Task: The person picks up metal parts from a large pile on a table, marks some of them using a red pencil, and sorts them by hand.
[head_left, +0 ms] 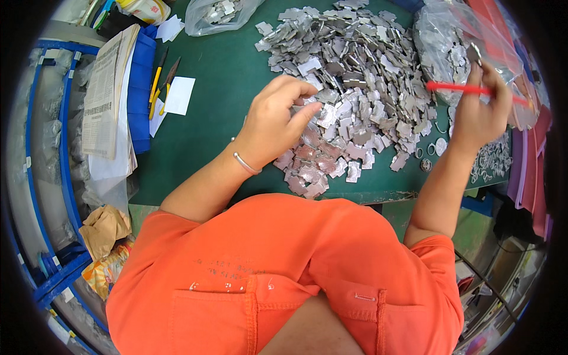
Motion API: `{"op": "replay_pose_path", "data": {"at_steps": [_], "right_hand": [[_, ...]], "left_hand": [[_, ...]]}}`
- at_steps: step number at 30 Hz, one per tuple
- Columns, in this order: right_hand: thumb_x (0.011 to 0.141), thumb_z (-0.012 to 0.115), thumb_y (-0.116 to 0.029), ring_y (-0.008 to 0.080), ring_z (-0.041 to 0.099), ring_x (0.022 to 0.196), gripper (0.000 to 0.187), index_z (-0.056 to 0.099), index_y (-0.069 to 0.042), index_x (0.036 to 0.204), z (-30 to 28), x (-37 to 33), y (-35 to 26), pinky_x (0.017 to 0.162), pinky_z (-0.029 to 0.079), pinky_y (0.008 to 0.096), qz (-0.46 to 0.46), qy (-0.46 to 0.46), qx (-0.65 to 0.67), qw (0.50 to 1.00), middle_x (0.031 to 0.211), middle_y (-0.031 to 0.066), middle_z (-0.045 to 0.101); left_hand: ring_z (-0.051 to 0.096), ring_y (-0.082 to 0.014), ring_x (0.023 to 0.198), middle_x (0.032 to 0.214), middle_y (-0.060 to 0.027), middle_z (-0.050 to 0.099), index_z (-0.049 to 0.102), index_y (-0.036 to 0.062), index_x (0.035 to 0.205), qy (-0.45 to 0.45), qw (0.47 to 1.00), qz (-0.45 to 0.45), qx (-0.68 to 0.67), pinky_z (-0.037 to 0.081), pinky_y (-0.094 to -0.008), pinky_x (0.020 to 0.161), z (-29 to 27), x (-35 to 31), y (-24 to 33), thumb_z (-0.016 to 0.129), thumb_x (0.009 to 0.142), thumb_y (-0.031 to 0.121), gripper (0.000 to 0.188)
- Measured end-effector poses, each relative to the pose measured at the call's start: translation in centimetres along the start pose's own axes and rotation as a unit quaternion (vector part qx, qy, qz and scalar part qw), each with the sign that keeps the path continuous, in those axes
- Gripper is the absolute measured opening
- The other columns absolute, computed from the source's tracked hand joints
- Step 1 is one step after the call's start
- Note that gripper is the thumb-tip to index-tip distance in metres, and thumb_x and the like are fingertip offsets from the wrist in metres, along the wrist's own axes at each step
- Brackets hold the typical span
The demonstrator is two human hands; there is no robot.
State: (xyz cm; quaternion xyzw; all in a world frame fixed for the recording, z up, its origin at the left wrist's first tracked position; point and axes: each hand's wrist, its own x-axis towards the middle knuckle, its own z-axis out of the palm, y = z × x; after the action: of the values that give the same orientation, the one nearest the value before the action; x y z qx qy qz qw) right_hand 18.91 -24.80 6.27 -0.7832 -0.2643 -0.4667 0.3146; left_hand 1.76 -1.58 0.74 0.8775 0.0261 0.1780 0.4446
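Observation:
A large heap of small flat silver metal pieces (pixel 355 65) spreads over the green table. My left hand (pixel 275 115) hovers at the heap's left edge, thumb and forefinger apart, with nothing visible between them; its other fingers are curled and partly hidden. On the right, my right hand (pixel 488 106) is raised near a clear plastic bag (pixel 435 26). A small metal piece (pixel 474 53) is pinched at its fingertips. A thin red pen-like stick (pixel 455 87) lies across the same hand, tucked between the fingers.
Metal rings (pixel 431 148) and a tangle of small silver parts (pixel 492 160) lie at the table's right. At the left are yellow-handled tools (pixel 155 86), a white card (pixel 180 96), newspapers (pixel 109 94) and a blue bin (pixel 141 89). Another clear bag (pixel 204 26) sits at the back.

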Motion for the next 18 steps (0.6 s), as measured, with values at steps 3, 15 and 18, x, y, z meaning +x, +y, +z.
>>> {"op": "replay_pose_path", "data": {"at_steps": [3, 15, 18], "right_hand": [[0.076, 0.068, 0.001, 0.0143, 0.061, 0.074, 0.012, 0.056, -0.002, 0.078, 0.3, 0.3, 1.6, 0.07, 0.048, 0.0272, 0.013, -0.018, 0.01, 1.0, 0.088, 0.0061, 0.068], [0.071, 0.072, 0.003, 0.0185, 0.062, 0.067, 0.027, 0.046, -0.004, 0.074, 0.5, -8.8, -9.1, 0.056, 0.05, 0.0283, 0.125, -0.265, 0.452, 0.842, 0.084, 0.0143, 0.064], [0.071, 0.069, 0.008, 0.0193, 0.061, 0.063, 0.026, 0.046, -0.004, 0.074, 0.8, -8.6, -9.2, 0.052, 0.049, 0.0279, 0.069, -0.21, 0.431, 0.875, 0.082, 0.014, 0.064]], "left_hand": [[0.058, -0.0196, 0.076, 0.083, -0.0089, 0.058, 0.062, 0.0013, 0.088, -0.079, 0.995, 0.014, 0.066, 0.047, -0.0297, 0.066, 1.3, -0.1, -1.2, 0.069, 0.074, 0.008, 0.017], [0.062, -0.0149, 0.077, 0.083, -0.0061, 0.06, 0.062, -0.0025, 0.089, -0.013, 0.936, -0.071, -0.345, 0.05, -0.0235, 0.065, 1.5, -1.0, -0.1, 0.066, 0.079, 0.001, 0.011], [0.063, -0.0163, 0.076, 0.084, -0.0089, 0.062, 0.059, -0.0044, 0.096, -0.059, 0.833, -0.239, -0.495, 0.052, -0.0247, 0.066, 0.9, -0.9, 0.4, 0.062, 0.084, 0.003, 0.015]]}}
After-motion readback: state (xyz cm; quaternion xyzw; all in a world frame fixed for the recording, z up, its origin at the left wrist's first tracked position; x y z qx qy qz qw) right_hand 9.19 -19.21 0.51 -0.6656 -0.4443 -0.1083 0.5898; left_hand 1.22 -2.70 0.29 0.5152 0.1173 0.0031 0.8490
